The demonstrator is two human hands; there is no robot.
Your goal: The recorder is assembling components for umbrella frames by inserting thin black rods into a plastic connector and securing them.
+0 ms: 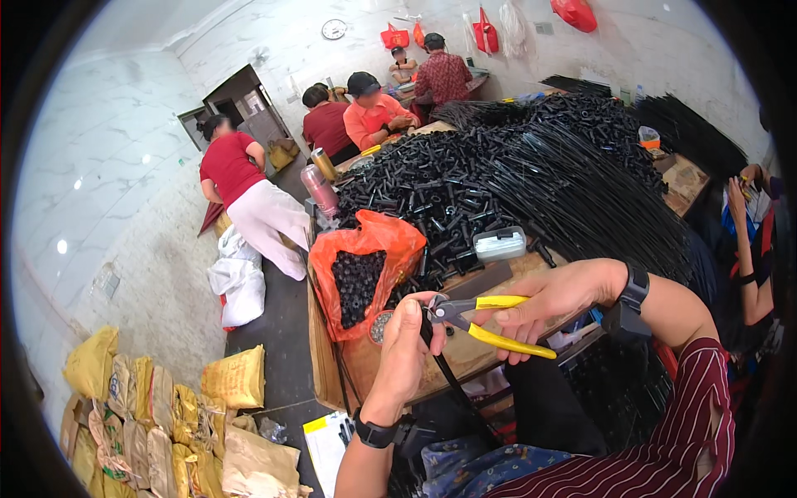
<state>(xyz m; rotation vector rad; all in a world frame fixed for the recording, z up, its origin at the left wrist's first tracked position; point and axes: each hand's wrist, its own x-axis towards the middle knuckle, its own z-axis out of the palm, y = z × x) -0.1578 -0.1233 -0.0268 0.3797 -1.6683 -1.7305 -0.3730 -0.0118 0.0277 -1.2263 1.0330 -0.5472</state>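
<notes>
My right hand (pixel 560 297) is wrapped round a pair of yellow-handled pliers (pixel 455 310), whose handles are spread apart. Their grey jaws point left and meet the fingertips of my left hand (pixel 402 344). Pinched between the left thumb and fingers is the upper end of a thin black cable (pixel 449 372), which hangs down toward my lap. What exactly sits between the jaws is too small to make out. Just beyond my left hand, an orange plastic bag (pixel 397 236) holds many small black round parts (pixel 357 286). Beside it stands a small tub of metal bits (pixel 381 327).
The wooden table (pixel 490 365) carries a big heap of black tubular parts (pixel 415 178) and long black cables (pixel 581 187). A clear-lidded box (pixel 499 244) lies ahead of my right hand. Filled sacks (pixel 158 415) are stacked at lower left. Several people work around the table; one stands at left.
</notes>
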